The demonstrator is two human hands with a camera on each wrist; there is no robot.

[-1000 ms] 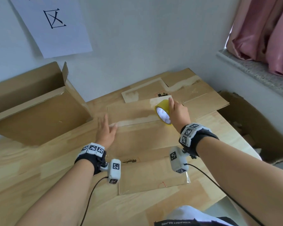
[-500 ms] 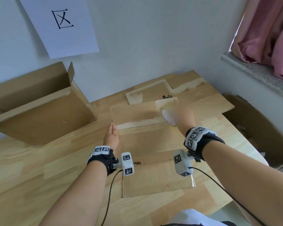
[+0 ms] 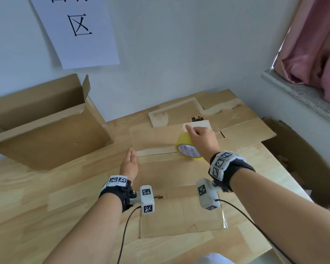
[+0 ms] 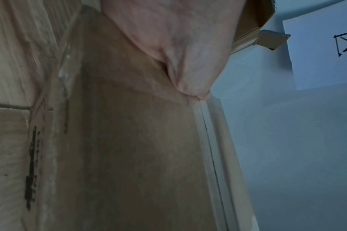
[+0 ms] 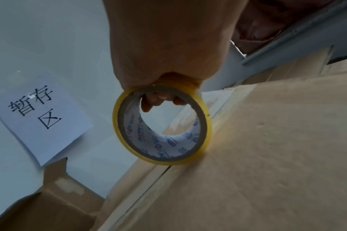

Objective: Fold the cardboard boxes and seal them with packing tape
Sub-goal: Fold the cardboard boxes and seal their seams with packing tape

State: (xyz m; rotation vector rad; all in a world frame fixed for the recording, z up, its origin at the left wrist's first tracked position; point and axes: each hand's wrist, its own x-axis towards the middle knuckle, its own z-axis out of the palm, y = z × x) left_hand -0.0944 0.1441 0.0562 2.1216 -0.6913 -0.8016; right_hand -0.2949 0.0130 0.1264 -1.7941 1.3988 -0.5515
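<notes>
A brown cardboard box [image 3: 160,174] stands on the table in front of me, its two top flaps meeting at a seam. My right hand [image 3: 200,138] grips a yellow roll of packing tape [image 3: 187,147] that stands on edge on the seam. In the right wrist view the fingers curl through the core of the tape roll [image 5: 162,125]. My left hand [image 3: 131,162] lies flat with straight fingers against the box's left edge by the seam. In the left wrist view the palm of that left hand [image 4: 168,39] rests on the cardboard box [image 4: 129,140].
A large open cardboard box [image 3: 46,126] stands at the back left against the wall. Flattened cardboard sheets [image 3: 236,119] lie at the back right of the wooden table [image 3: 27,206]. Another box [image 3: 303,159] sits below the table's right edge. A paper sign [image 3: 78,29] hangs on the wall.
My right hand has brought the tape roll back toward me along the seam. My left hand shifted right and turned edge-on at the box's left end. The head view moved closer.
</notes>
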